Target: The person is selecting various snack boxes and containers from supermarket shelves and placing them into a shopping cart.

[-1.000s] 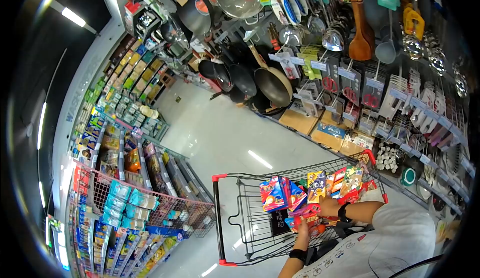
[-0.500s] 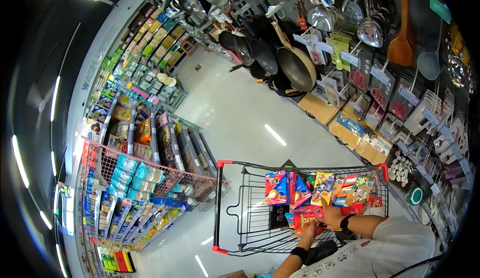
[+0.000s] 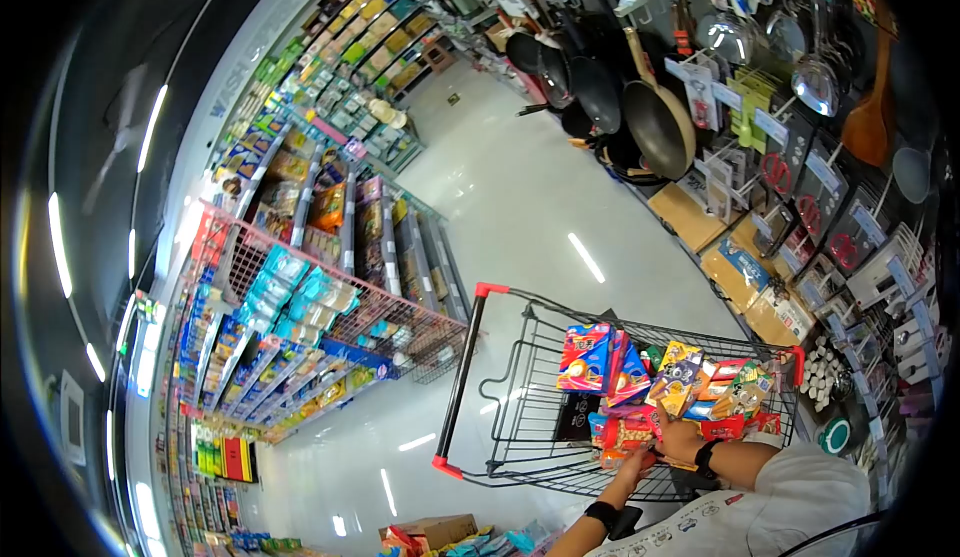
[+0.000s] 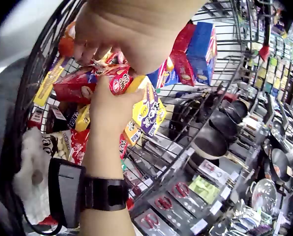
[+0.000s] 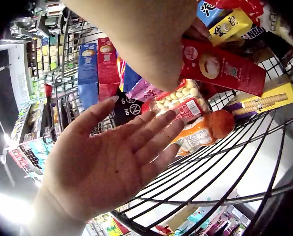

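Note:
My left hand (image 5: 104, 162) lies with its palm up and fingers extended beside the snack packs in a black wire shopping cart (image 3: 520, 462). My right hand (image 4: 107, 105) grips a red snack box (image 5: 230, 71) from the side; part of the box is hidden behind that hand. Just under the hands is a red pack of round beige biscuits (image 5: 178, 98), with an orange-and-white pack (image 5: 193, 140) next to it. A yellow-and-purple box (image 4: 149, 110) sits close to the right thumb. Blue-and-red boxes (image 3: 585, 357) stand towards the cart's handle side.
Pans (image 3: 657, 127) and kitchen tools hang along the shelf at the right. A pink wire basket (image 3: 290, 267) with light-blue packs fronts the snack shelves at the left. Between them runs the grey aisle floor (image 3: 510, 187). An open cardboard box (image 3: 430, 530) stands behind the cart.
The head view has turned, so the shelves and cart appear farther right. Both hands stay over the packs in the cart; a cardboard box has come into view at the bottom.

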